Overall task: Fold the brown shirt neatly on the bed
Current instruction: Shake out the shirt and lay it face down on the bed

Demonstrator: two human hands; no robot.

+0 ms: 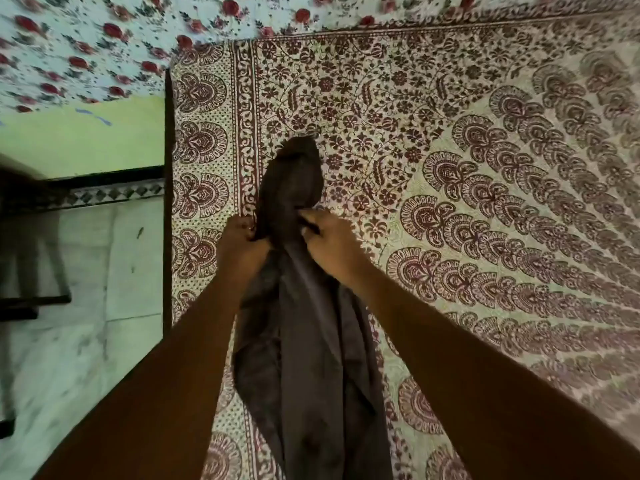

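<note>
The brown shirt (304, 341) hangs bunched in a long narrow bundle over the bed (485, 202), its far end (294, 171) drooping beyond my hands. My left hand (242, 244) grips the cloth on its left side. My right hand (329, 240) pinches it on the right side, close beside the left hand. Both forearms reach in from the bottom of the view. The shirt's lower part runs out of the frame at the bottom.
The bed carries a maroon and cream patterned sheet, with a rose-print cloth (86, 46) at its far left end. The bed's left edge (168, 202) borders a pale tiled floor (86, 323), where a dark piece of furniture (27, 254) stands.
</note>
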